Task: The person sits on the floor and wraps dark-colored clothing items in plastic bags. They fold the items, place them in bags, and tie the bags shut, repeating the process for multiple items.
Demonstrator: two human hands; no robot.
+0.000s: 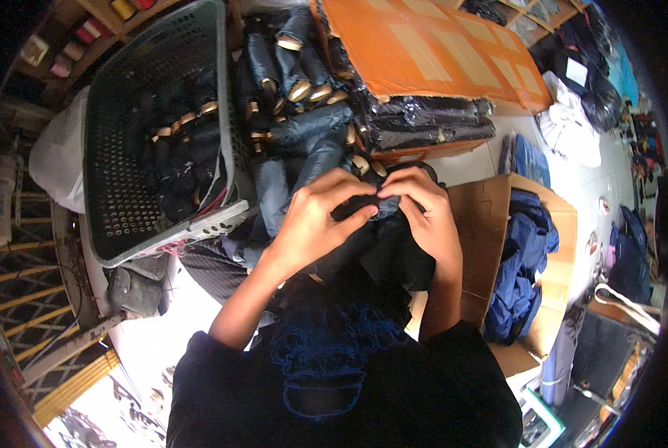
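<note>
Close in front of my body, my left hand (320, 216) and my right hand (426, 209) meet fingertip to fingertip. Both are closed in a pinch on a dark garment (388, 213) that looks like denim. The exact spot they grip is partly hidden by the fingers. Black cloth (394, 257) hangs or lies just below, over my lap. Beyond my left hand is a heap of rolled blue jeans (323, 153), several with tan bands or labels showing at their ends.
At left stands a dark perforated plastic basket (226, 97) holding black rolled garments (188, 153). Farther back, an orange taped carton (438, 52) rests on plastic-wrapped packs (423, 123). On the right, an opened cardboard box (472, 224) contains navy clothing (524, 257). White bags (569, 123) lie beyond it.
</note>
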